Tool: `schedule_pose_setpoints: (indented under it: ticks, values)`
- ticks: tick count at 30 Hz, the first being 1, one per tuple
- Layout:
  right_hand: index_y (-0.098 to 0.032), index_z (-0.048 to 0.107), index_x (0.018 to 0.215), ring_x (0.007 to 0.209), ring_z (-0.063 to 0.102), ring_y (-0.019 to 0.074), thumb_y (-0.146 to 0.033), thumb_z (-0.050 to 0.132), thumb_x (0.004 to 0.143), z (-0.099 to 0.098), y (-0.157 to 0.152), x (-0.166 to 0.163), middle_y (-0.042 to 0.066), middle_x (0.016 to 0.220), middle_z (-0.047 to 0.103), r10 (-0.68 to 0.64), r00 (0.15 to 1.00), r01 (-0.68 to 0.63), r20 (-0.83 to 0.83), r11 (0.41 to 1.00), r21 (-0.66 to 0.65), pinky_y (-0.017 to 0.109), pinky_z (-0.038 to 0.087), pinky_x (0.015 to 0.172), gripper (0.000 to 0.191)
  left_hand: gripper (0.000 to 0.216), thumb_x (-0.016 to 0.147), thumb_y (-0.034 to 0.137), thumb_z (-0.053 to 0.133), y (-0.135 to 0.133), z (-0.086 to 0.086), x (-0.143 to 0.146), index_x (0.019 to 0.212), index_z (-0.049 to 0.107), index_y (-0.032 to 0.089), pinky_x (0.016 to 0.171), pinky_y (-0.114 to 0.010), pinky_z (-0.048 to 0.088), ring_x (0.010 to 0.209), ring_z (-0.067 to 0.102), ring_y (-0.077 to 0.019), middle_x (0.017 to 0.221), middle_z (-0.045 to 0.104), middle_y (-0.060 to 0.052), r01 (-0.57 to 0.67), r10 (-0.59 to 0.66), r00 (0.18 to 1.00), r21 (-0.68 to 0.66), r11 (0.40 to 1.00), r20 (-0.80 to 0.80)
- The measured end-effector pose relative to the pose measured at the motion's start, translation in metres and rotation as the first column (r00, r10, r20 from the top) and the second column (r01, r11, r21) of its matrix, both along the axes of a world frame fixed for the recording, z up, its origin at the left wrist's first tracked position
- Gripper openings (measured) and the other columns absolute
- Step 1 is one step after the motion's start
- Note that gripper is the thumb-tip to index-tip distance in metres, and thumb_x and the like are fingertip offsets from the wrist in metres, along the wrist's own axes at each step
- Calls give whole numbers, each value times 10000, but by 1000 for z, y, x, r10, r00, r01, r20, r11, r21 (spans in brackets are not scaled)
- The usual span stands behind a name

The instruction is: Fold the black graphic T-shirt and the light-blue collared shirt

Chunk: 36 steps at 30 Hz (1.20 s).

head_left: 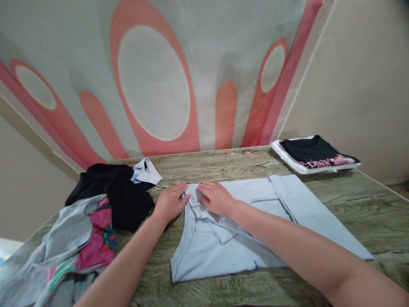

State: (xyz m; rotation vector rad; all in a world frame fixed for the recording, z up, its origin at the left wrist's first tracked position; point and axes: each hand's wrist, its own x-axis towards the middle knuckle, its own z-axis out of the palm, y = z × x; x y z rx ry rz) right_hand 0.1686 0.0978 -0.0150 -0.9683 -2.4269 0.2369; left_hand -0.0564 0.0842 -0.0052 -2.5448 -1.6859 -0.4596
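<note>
A pale blue shirt (pixel 223 256) lies partly folded on the wood-patterned table, its curved neckline edge towards the left. Near the far left corner of the cloth rests my left hand (pixel 171 203), fingers stretched out and thumb apart, touching the edge. Just right of it, my right hand (pixel 217 198) lies on the top layer with its fingers extended and the thumb apart. Wrinkled fabric bunches beneath and in front of the right hand. My right forearm crosses over the shirt and hides part of its middle.
On the left are a heap of black clothing (pixel 111 187) with a white collar (pixel 150 171) and a grey garment (pixel 70 230) with a pink print. A folded black T-shirt (pixel 315 152) tops a white folded stack at the far right. A patterned sheet (pixel 204 64) hangs behind the table (pixel 367 213).
</note>
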Motion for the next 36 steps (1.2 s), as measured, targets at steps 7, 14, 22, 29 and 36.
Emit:
schedule_pose_setpoints:
  ticks: [7, 14, 22, 29, 36]
  values:
    - [-166, 624, 1041, 1022, 560, 217, -325, 587, 888, 33, -22, 5, 91, 1032, 657, 68, 998, -68, 13, 998, -4, 356, 407, 893, 223, 376, 895, 356, 531, 1, 1, -3, 1238, 629, 239, 1075, -499, 367, 1297, 480, -284, 1323, 608, -71, 68, -70, 988, 20, 997, 137]
    - [-149, 631, 931, 936, 561, 245, -347, 630, 846, 45, -50, -3, 113, 962, 639, 171, 933, -198, 316, 979, 56, 368, 419, 785, 215, 310, 872, 138, 483, -11, 9, 12, 1044, 723, 235, 956, -370, 496, 1030, 643, -203, 1021, 732, -58, 293, -294, 877, 62, 954, 379]
    - [-142, 652, 860, 871, 616, 225, -246, 569, 884, 35, -46, -4, 104, 895, 674, 224, 926, -226, 305, 974, -29, 345, 431, 775, 135, 220, 890, 266, 551, -6, 5, 13, 992, 746, 245, 940, -378, 499, 1017, 645, -217, 1014, 733, -65, 317, -282, 877, -27, 948, 389]
    - [-186, 666, 963, 947, 615, 194, -269, 573, 906, 75, -30, 17, 68, 972, 689, 233, 972, -230, 44, 972, -53, 321, 434, 835, 137, 235, 890, 300, 567, -9, 9, 13, 1062, 721, 261, 965, -365, 472, 1068, 605, -222, 1111, 676, -72, 343, -309, 893, -50, 938, 327]
    - [-194, 669, 978, 930, 618, 193, -220, 512, 923, 81, -30, 69, 54, 969, 689, -6, 1000, 9, 23, 991, -131, 320, 453, 836, 169, 275, 893, 292, 575, -13, 12, 9, 1140, 687, 246, 994, -379, 449, 1115, 571, -231, 1169, 630, -94, 360, -334, 907, -61, 931, 257]
